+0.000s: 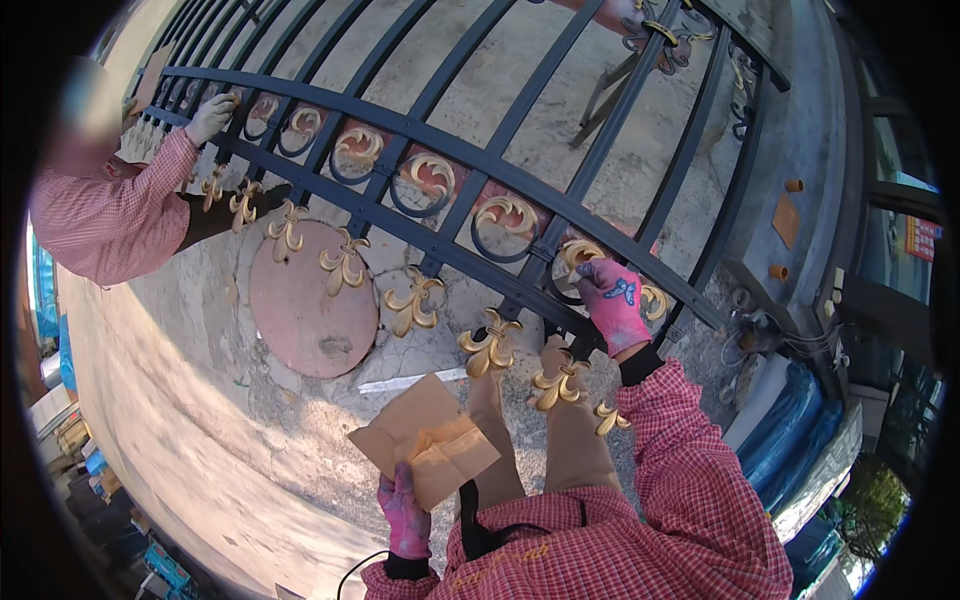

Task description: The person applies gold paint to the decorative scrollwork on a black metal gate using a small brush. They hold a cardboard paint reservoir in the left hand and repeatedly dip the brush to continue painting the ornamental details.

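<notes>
My left hand (405, 515), in a pink glove, grips a square of brown cardboard (463, 462) by its near edge, with a shiny ochre patch in its middle. My right hand (614, 303), also pink-gloved with a blue mark on the back, is closed at a gold leaf scroll (575, 257) inside a black metal gate (500, 165). Its fingertips are bent down at the ornament; what they pinch, if anything, is hidden. Between my hands, several gold fleur-de-lis finials (487, 345) point toward me along the gate's near rail.
On the left, a person in a red checked shirt (120, 228) rests a pale gloved hand (212, 118) on the gate. A round pinkish cover (300, 310) lies in the concrete ground. Orange-brown cups (778, 271) and a brown sheet (785, 220) sit on a ledge at right, near blue sheeting (795, 410).
</notes>
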The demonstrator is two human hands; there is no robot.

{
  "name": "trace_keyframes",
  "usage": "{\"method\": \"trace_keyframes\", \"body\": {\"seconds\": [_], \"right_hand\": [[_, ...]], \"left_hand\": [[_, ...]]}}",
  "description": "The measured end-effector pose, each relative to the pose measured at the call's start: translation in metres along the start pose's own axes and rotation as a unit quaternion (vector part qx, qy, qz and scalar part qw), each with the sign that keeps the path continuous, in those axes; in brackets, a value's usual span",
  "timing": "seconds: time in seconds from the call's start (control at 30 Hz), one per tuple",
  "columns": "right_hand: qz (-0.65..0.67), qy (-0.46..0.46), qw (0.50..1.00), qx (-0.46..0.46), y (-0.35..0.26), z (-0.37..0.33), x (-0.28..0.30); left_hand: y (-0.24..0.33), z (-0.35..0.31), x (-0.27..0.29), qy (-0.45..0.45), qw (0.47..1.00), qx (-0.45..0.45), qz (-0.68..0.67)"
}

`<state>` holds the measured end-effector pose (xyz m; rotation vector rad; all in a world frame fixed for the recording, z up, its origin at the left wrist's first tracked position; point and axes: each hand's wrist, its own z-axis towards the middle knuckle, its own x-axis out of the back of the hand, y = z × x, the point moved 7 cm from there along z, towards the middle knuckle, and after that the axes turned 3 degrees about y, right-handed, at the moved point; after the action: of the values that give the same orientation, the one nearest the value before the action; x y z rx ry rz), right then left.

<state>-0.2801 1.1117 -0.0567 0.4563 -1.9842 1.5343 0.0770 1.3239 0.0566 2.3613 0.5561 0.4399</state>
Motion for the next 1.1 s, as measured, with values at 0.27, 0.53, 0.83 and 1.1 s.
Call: {"method": "trace_keyframes", "body": {"seconds": [0.27, 0.53, 0.83, 1.1], "right_hand": [[-0.044, -0.003, 0.998, 0.055, -0.009, -0.008, -0.003], [-0.049, 0.027, 0.998, -0.007, 0.002, -0.001, 0.017], [0.028, 0.024, 0.997, 0.073, -0.083, 0.06, -0.017], [-0.259, -0.074, 0.939, 0.212, -0.106, 0.072, -0.063]], "left_hand": [[0.001, -0.003, -0.007, -0.02, 1.0, -0.011, 0.014], [0.002, -0.003, -0.009, -0.002, 1.0, -0.014, 0.0], [-0.003, -0.001, 0.015, 0.03, 0.999, -0.001, -0.011], [-0.015, 0.001, 0.036, 0.061, 0.996, 0.007, -0.062]]}}
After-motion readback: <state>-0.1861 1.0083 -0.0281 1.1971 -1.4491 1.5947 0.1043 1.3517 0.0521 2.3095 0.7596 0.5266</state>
